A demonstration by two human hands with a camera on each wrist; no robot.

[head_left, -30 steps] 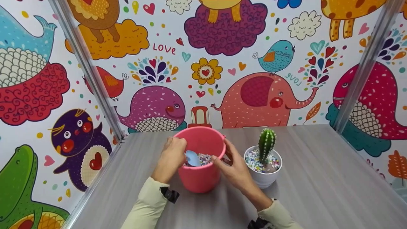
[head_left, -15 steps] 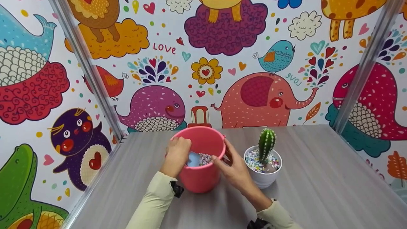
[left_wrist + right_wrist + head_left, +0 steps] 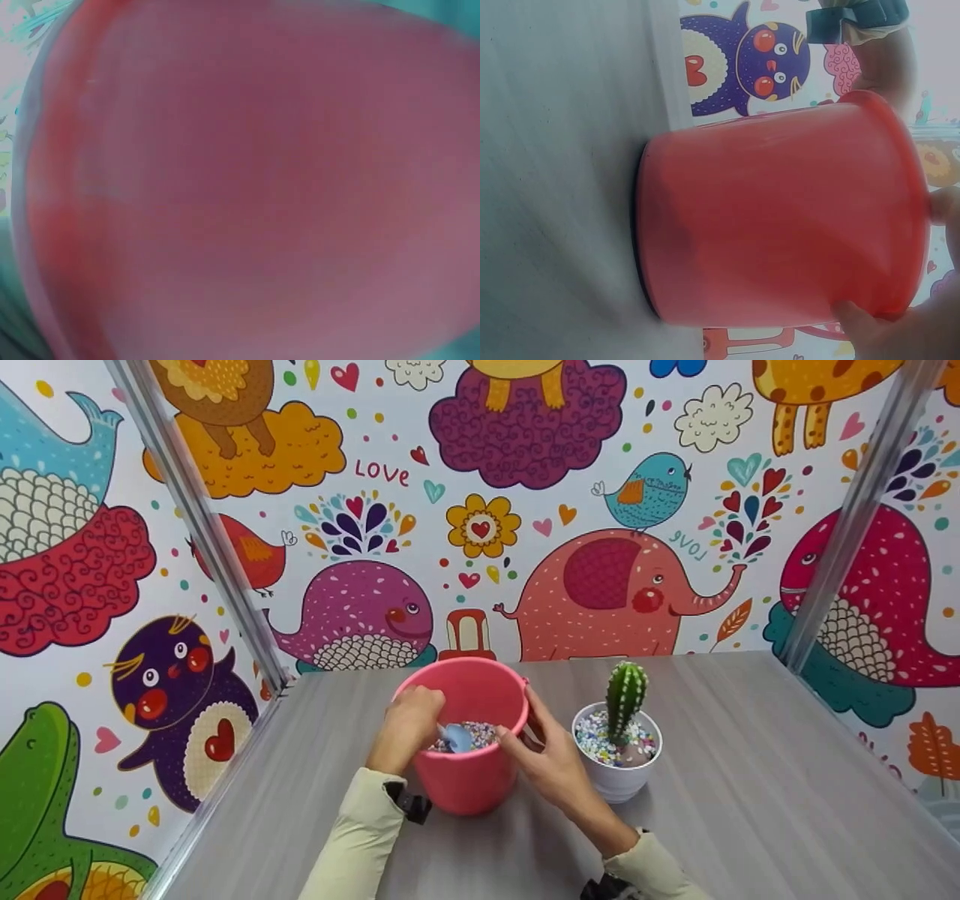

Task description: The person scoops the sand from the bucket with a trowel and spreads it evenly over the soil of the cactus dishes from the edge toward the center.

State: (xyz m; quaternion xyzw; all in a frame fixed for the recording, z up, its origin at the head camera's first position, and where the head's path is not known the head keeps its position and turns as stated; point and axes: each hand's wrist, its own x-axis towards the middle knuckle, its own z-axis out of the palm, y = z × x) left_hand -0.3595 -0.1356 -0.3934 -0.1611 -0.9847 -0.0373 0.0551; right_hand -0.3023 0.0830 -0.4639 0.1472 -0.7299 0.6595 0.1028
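Observation:
A pink bucket (image 3: 465, 787) stands upright on the table, with small multicoloured pebbles (image 3: 481, 733) inside. My left hand (image 3: 407, 729) reaches over its left rim and grips a small light-blue shovel (image 3: 457, 738) by the handle, fingers curled. The shovel's blade lies among the pebbles. My right hand (image 3: 553, 756) holds the bucket's right side, thumb at the near rim and fingers round the outside. In the right wrist view, the right thumb (image 3: 855, 322) and a finger press the bucket (image 3: 780, 217) near its rim. Blurred pink bucket wall (image 3: 247, 180) fills the left wrist view.
Right of the bucket, close to my right hand, a white pot (image 3: 621, 784) holds a green cactus (image 3: 625, 701) amid coloured pebbles. Cartoon-printed walls (image 3: 480, 607) enclose the grey table (image 3: 750, 780) at the back and sides, with metal posts at the corners.
My left hand shifted right with the shovel, its blade sinking lower, then came back slightly left, showing more of the blade. The right hand keeps its hold on the bucket.

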